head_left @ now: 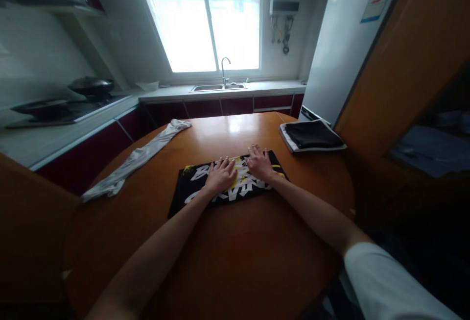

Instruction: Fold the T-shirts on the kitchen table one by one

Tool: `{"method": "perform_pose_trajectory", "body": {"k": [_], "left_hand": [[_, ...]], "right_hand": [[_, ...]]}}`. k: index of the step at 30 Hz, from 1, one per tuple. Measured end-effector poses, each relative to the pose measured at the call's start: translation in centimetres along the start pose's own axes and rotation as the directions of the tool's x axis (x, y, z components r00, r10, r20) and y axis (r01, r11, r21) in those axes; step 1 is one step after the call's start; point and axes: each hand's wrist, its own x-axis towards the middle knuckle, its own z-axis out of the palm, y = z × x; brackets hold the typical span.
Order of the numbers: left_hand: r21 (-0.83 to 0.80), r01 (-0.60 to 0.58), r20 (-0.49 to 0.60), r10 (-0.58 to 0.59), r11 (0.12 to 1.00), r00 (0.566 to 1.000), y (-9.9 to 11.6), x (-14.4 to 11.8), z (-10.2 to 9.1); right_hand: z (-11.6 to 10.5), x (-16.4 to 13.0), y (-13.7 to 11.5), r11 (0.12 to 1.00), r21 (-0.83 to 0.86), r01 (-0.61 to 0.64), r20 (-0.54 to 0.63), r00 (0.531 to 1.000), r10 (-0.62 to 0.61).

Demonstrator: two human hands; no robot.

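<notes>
While facing the window (235, 16), have both palms laid down on the black cloth (244, 187), spread out near the middle of the round table (227, 261). Rest the left hand (221, 175) left of the cloth's centre, fingers slightly parted and pointing towards the far edge. Rest the right hand (259, 164) on the right half, a little farther forward, just beside but apart from the left, fingers likewise extended. Grasp nothing with either: uncurled and flat over the fabric, not closed around any fold. Cannot tell the pressure. See white lettering and yellow splashes on the cloth, partly covered by the hands. Wear a pale sleeve (382, 271) on the right upper arm.

Find a white garment (137, 157), long and crumpled, slanting along the table's left side, well apart from the cloth. Find a stack (312, 135) of folded pieces at the far right, black on top with white beneath, near the fridge (334, 40). Make out, beyond the table, the counter (271, 86) with sink (207, 87) and tap (223, 67), and dark pans (40, 108) on the stove at the left.
</notes>
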Motion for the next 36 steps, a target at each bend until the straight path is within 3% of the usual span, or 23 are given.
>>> {"method": "perform_pose_trajectory", "body": {"k": [2,5,9,11,14,19,22,25,29,32,36], "left_hand": [[0.005,-0.002,-0.004,0.002,1.0,1.0,-0.1,0.0,0.0],[0.006,0.001,-0.001,-0.001,1.0,1.0,0.0,-0.2,-0.1],[-0.014,0.003,0.011,-0.002,1.0,1.0,0.4,-0.2,-0.4],[-0.034,0.059,0.018,-0.058,0.998,0.998,0.2,-0.3,-0.6],[-0.051,0.202,0.029,-0.201,0.978,0.979,-1.6,-0.8,-1.1],[0.001,0.393,0.025,-0.393,0.92,0.919,-6.6,-2.4,-2.2],[0.019,0.469,0.023,-0.469,0.883,0.883,-7.7,-2.9,-3.1],[0.021,0.395,-0.048,-0.394,0.919,0.918,-6.0,-2.9,-3.7],[0.011,0.066,-0.081,-0.065,0.998,0.995,-1.1,-3.5,-2.6],[-0.008,-0.012,-0.039,0.012,1.0,0.999,1.6,-4.3,-1.2],[-0.033,0.0,-0.026,-0.001,0.999,1.0,2.2,-5.1,-0.3]], "right_hand": [[0.6,-0.3,-1.4,0.998,0.039,0.058,0.096,0.993,-0.061],[1.3,-0.4,-2.0,0.997,0.067,0.045,0.206,0.977,-0.058],[1.4,-0.3,-0.7,0.999,0.033,-0.023,0.186,0.982,0.016],[1.2,-0.1,0.4,0.996,0.009,-0.086,0.17,0.982,0.084],[0.8,0.0,2.2,0.985,-0.011,-0.171,0.169,0.971,0.171],[1.1,0.3,3.6,0.973,-0.029,-0.229,0.188,0.955,0.231],[1.1,0.3,3.6,0.973,-0.036,-0.23,0.192,0.953,0.232],[0.4,-0.1,2.6,0.979,-0.043,-0.201,0.104,0.973,0.205],[-0.1,-2.0,-1.0,0.999,-0.01,-0.034,-0.044,0.998,0.033],[0.6,-4.2,-3.9,0.995,0.021,0.101,0.022,0.995,-0.101],[1.9,-5.7,-5.1,0.99,0.036,0.135,0.148,0.979,-0.139]]}}
